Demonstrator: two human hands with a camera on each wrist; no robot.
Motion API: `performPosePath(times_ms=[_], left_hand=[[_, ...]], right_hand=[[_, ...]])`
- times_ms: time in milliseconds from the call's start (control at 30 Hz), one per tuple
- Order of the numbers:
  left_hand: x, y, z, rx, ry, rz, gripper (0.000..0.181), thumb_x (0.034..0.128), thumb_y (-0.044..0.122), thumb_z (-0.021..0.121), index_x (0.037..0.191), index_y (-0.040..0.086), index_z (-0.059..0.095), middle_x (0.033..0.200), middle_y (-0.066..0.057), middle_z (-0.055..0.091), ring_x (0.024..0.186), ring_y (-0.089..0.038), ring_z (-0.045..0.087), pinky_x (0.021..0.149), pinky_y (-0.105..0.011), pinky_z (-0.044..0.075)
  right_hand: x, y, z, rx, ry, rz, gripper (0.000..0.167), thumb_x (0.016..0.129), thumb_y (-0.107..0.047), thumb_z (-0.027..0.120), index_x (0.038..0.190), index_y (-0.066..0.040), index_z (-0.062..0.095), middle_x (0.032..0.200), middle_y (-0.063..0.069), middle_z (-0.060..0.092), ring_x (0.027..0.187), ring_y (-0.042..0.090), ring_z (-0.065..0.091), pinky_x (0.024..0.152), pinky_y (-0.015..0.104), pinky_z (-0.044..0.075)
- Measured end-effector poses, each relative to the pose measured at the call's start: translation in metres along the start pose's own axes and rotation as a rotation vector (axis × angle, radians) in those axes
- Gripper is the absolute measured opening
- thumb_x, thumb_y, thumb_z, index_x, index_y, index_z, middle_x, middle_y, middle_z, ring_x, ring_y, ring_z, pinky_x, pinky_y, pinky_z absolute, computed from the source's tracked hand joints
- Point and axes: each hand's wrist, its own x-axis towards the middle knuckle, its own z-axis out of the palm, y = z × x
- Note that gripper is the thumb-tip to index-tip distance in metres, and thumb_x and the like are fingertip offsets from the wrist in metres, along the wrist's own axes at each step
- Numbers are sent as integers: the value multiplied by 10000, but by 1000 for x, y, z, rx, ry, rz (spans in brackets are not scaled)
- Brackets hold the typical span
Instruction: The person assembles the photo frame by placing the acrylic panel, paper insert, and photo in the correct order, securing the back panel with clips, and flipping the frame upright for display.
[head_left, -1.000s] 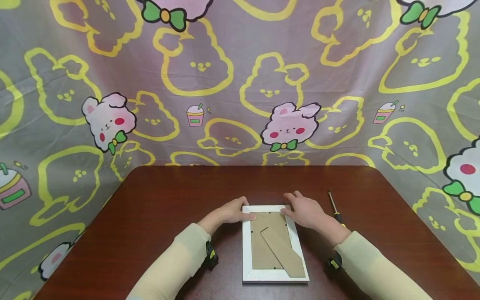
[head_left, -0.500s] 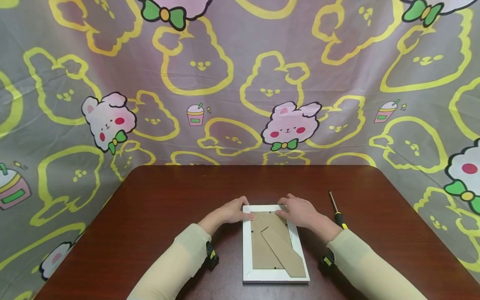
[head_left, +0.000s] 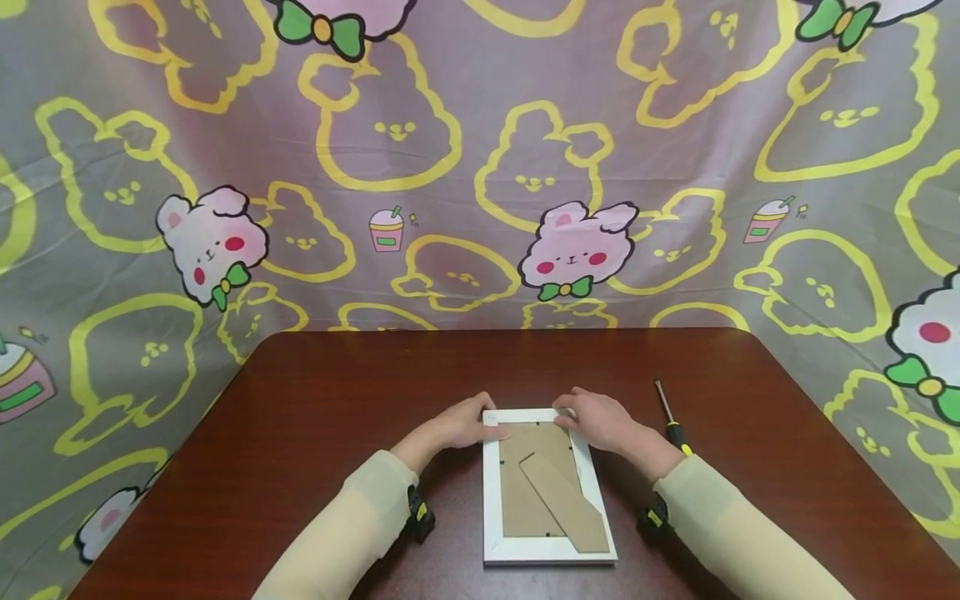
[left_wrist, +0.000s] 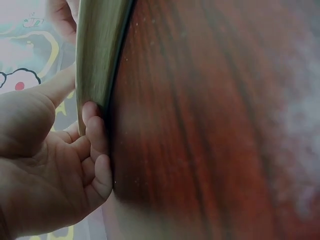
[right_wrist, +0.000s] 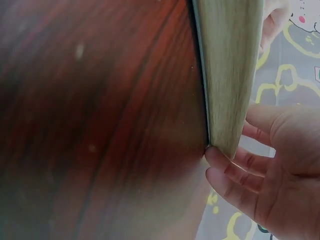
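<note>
A white picture frame (head_left: 492,500) lies back side up on the table, its brown backing board (head_left: 517,500) and slanted stand leg (head_left: 566,504) showing. At its far left corner my left hand (head_left: 459,423) grips the edge, thumb over the back. My right hand (head_left: 603,423) holds the far right corner in the same way. From the left wrist view, curled fingers (left_wrist: 97,132) wrap round the frame's wood-toned side (left_wrist: 100,55). The right wrist view has the fingers (right_wrist: 235,175) under and round the other corner, beside the frame's side (right_wrist: 227,75).
To the right of my right hand lies a screwdriver (head_left: 675,429) with a black and yellow handle. The dark red-brown table (head_left: 337,375) ends at a patterned curtain (head_left: 450,167) behind and at both sides.
My right hand has moved left and taken hold of the frame's far right corner. The left hand and the frame stay about where they were.
</note>
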Motion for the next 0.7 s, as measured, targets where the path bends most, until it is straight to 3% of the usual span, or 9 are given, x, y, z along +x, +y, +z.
performPosePath(times_ms=[167, 300, 400, 467, 600, 700], left_hand=[[-9, 4, -1, -32, -9, -18, 551, 878, 421, 703, 1199, 44, 464, 842, -46, 548, 748, -183, 512, 683, -330, 425], [-19, 3, -5, -100, -49, 5, 660, 905, 383, 677, 1318, -26, 364, 755, -59, 562, 646, -157, 510, 602, -293, 404], [-29, -2, -6, -129, -81, 21, 686, 922, 356, 667, 1353, -60, 332, 720, -52, 565, 603, -139, 500, 563, -274, 387], [-39, -4, -7, -128, -90, 23, 696, 921, 352, 671, 1362, -69, 336, 727, -41, 558, 601, -134, 494, 558, -276, 386], [-58, -7, -7, -114, -73, 26, 702, 907, 353, 689, 1363, -76, 370, 769, -32, 550, 620, -130, 489, 566, -286, 394], [-72, -6, -6, -106, -56, 42, 703, 899, 343, 700, 1364, -81, 387, 867, -43, 550, 705, -140, 514, 618, -304, 424]], right_hand=[[-1, 0, 2, -8, 6, -5, 248, 926, -209, 678, 1127, -64, 690, 938, 33, 644, 804, 202, 600, 629, 343, 474], [-3, -1, 0, -33, 19, -16, 248, 931, -205, 669, 1129, -57, 688, 996, 69, 669, 922, 267, 630, 685, 391, 504], [-5, -2, -2, -42, 25, -19, 244, 933, -199, 664, 1125, -49, 687, 1049, 99, 680, 1010, 315, 628, 732, 432, 514], [-6, -3, -2, -39, 26, -27, 244, 934, -198, 664, 1122, -45, 688, 1042, 102, 679, 965, 300, 636, 702, 412, 513], [-6, -4, -1, -36, 39, -46, 241, 931, -195, 669, 1114, -40, 688, 1008, 92, 679, 874, 265, 634, 638, 375, 496], [-5, -5, -1, -38, 48, -50, 241, 927, -195, 673, 1110, -39, 689, 1017, 94, 684, 915, 279, 636, 669, 388, 509]])
